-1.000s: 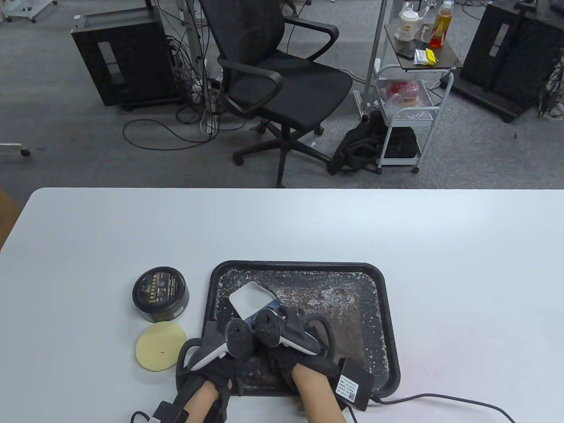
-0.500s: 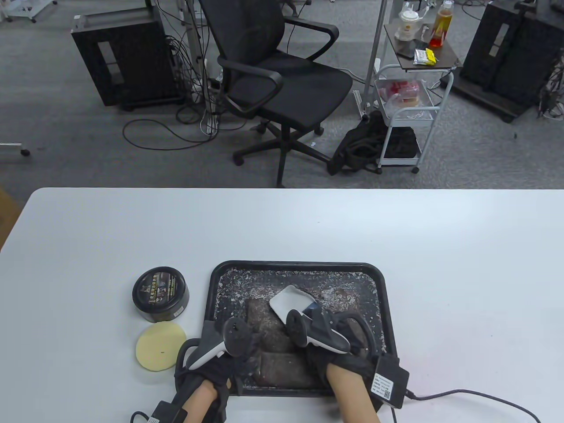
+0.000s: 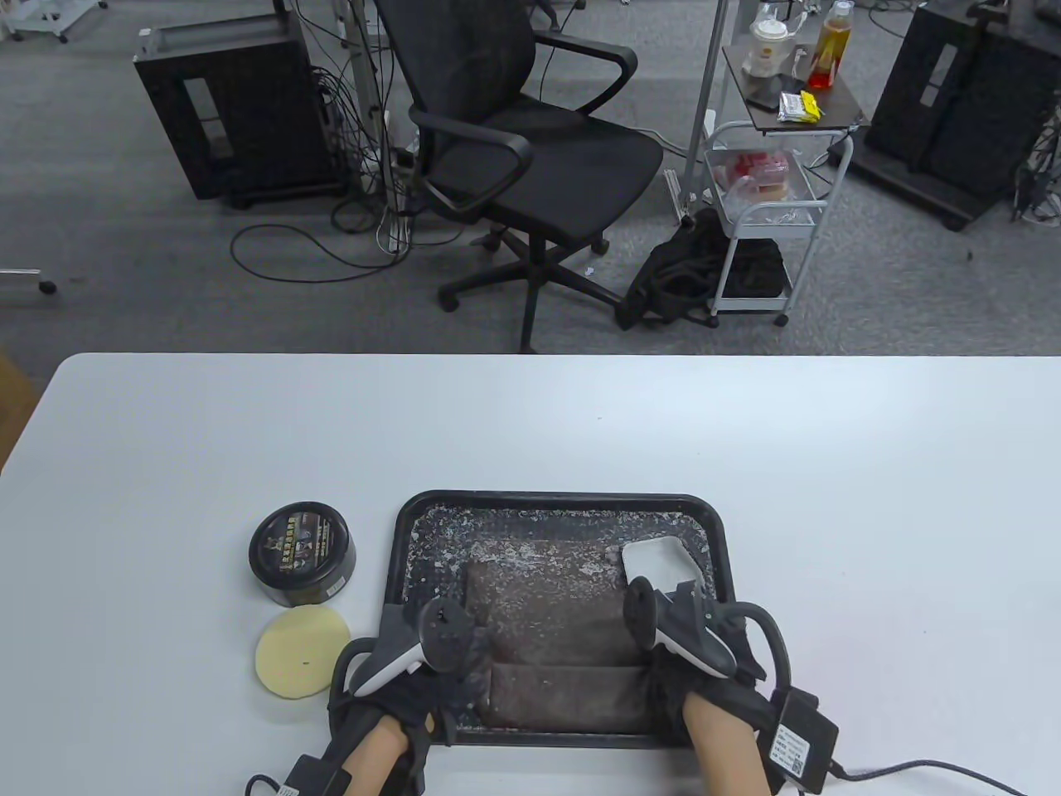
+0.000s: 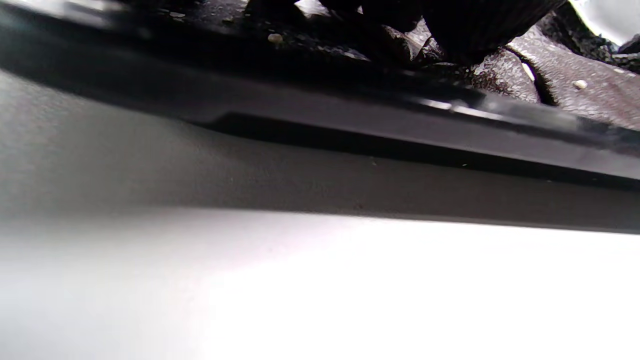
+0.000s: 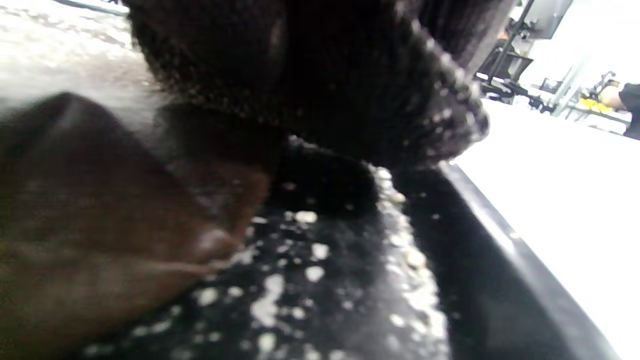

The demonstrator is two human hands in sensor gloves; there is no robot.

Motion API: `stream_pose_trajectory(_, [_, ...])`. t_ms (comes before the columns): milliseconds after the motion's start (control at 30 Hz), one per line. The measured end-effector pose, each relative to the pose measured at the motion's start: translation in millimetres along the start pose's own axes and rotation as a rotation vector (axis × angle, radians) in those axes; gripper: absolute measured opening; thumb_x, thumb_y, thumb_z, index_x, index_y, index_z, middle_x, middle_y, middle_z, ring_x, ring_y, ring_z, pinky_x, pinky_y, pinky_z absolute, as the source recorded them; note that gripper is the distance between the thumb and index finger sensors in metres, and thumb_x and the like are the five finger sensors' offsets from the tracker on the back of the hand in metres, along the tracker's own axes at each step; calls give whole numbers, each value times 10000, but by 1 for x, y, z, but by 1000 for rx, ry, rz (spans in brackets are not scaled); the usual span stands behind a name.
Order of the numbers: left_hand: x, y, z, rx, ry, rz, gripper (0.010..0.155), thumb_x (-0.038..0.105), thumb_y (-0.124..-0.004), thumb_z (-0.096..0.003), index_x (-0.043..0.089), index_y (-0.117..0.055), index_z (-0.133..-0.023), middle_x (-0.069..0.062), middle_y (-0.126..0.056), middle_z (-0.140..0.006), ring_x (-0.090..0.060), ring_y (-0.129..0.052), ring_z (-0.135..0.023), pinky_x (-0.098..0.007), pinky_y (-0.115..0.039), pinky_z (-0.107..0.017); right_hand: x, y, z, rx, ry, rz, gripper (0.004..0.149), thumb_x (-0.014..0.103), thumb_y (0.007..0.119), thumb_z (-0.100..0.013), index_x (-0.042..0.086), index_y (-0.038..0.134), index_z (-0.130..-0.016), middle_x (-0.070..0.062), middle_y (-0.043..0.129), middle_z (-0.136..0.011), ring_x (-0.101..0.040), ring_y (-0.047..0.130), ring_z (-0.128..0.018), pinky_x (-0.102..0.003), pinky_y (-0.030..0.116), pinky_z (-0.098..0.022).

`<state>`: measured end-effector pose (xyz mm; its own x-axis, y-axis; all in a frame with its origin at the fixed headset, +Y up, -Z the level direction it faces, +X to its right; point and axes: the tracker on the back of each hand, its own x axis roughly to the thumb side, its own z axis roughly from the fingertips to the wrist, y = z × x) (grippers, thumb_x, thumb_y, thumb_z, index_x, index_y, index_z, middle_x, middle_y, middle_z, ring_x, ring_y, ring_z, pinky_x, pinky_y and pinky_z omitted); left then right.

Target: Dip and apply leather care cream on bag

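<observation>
Table view shows a black tray [image 3: 398,547] near the front edge of the white table [image 3: 530,423], its floor speckled with pale flakes. A brown leather bag [image 3: 551,638] lies flat in it, flap toward the person. The left hand [image 3: 406,688] rests at the tray's front-left corner, against the bag's left edge; the right hand [image 3: 704,672] sits at the bag's right edge. A white card-like piece [image 3: 659,564] lies in the tray just beyond the right hand, and I cannot tell whether the fingers touch it. Trackers cover both hands, so I cannot tell whether either hand's fingers are apart or together. Left of the tray stands a closed black cream tin [image 3: 302,551], with a round yellow sponge pad [image 3: 300,651] lying just in front of it. In the left wrist view, dark gloved fingers [image 4: 450,25] press on the bag's grainy leather [image 4: 575,80] inside the tray rim [image 4: 350,120].
</observation>
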<state>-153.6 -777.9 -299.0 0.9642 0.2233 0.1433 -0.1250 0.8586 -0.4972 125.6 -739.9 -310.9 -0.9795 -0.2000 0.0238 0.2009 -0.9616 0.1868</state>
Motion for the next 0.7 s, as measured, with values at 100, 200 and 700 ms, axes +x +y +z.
stream_pose_trajectory(100, [0,0,0,9,-5,-5,687,570,-689,-393,460,-394,-1003,184,-351,-1112,-106,-377,-1092,-506,-412,-794,24,-2,5,-30,-45,87,532,210,780,-400,245,766,-930,-132,814,-935,-382,936,-806,-542,748,-607])
stream_pose_trajectory(200, [0,0,0,10,-5,-3,731,572,-688,-395,475,-278,-992,182,-354,-1114,-108,-380,-1092,-509,-412,-794,47,-5,10,-50,-109,102,531,212,780,-398,239,771,-927,-138,817,-929,-379,937,-805,-535,751,-607])
stream_pose_trajectory(700, [0,-1,0,-13,-6,9,870,565,-681,-405,439,17,-909,179,-320,-1107,-94,-351,-1092,-492,-382,-800,142,-16,37,-122,-486,-102,548,198,767,-411,330,729,-941,-97,744,-990,-381,832,-888,-543,674,-661])
